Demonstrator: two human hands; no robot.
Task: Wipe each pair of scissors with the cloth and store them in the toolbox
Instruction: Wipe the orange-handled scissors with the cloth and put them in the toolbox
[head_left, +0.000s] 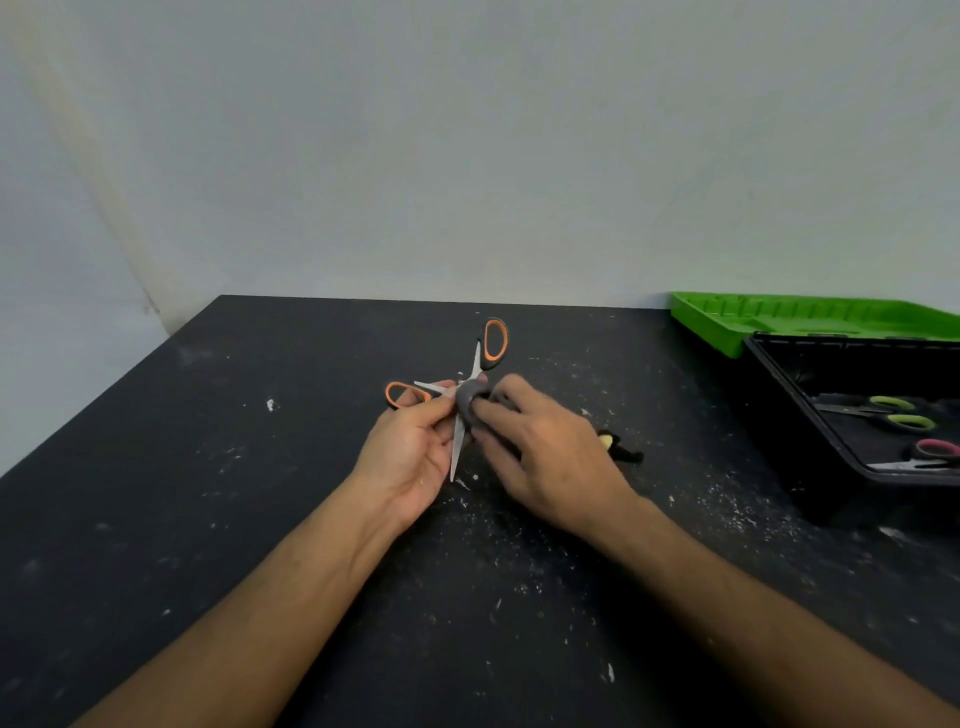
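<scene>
Orange-handled scissors are spread wide open above the middle of the black table. My left hand grips them near the lower orange handle, one blade pointing down toward me. My right hand pinches a small grey cloth against the scissors near the pivot. The black toolbox stands at the right edge. Inside it lie green-handled scissors and pink-handled scissors.
The toolbox's green lid lies open behind it against the wall. A small black and yellow object lies on the table just behind my right hand. White specks litter the black table.
</scene>
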